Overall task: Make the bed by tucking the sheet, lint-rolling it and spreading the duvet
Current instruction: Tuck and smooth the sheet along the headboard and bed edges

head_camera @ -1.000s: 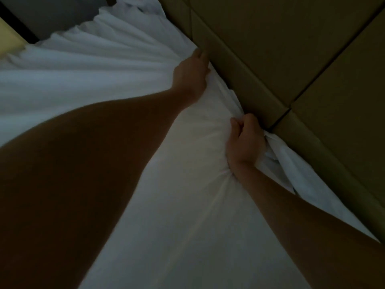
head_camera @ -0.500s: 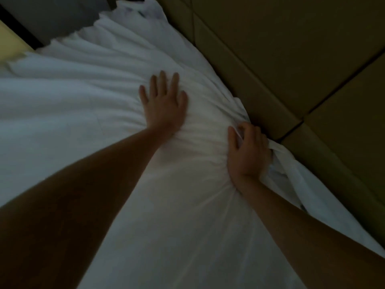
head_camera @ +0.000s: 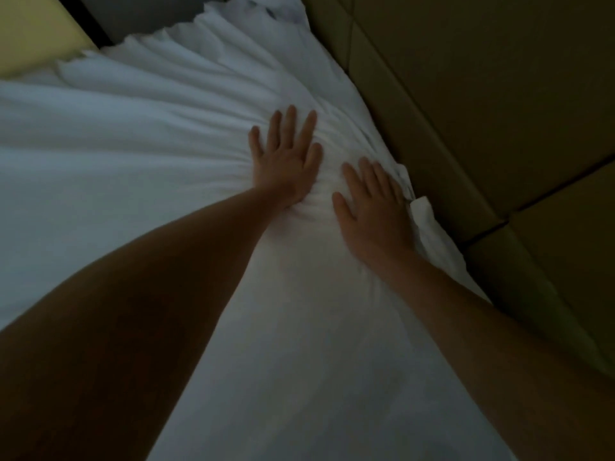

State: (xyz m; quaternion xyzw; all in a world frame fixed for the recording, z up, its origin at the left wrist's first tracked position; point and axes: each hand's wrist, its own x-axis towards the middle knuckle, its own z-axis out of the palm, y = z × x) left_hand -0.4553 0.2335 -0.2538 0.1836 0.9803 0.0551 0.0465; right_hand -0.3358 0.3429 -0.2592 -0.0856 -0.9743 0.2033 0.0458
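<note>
Left hand and right hand flat, fingers straight.

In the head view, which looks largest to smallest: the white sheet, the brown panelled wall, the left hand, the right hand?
1. white sheet
2. brown panelled wall
3. left hand and right hand: alike, not ranked

The view is dim and low in contrast, with a bluish cast over the sheet. Its brightest patch is a faint warm glow between the left hand and the right hand. The left forearm is almost black in the foreground. The wall panels are murky brown. Lines bow at the edges and detail is soft throughout.
</note>
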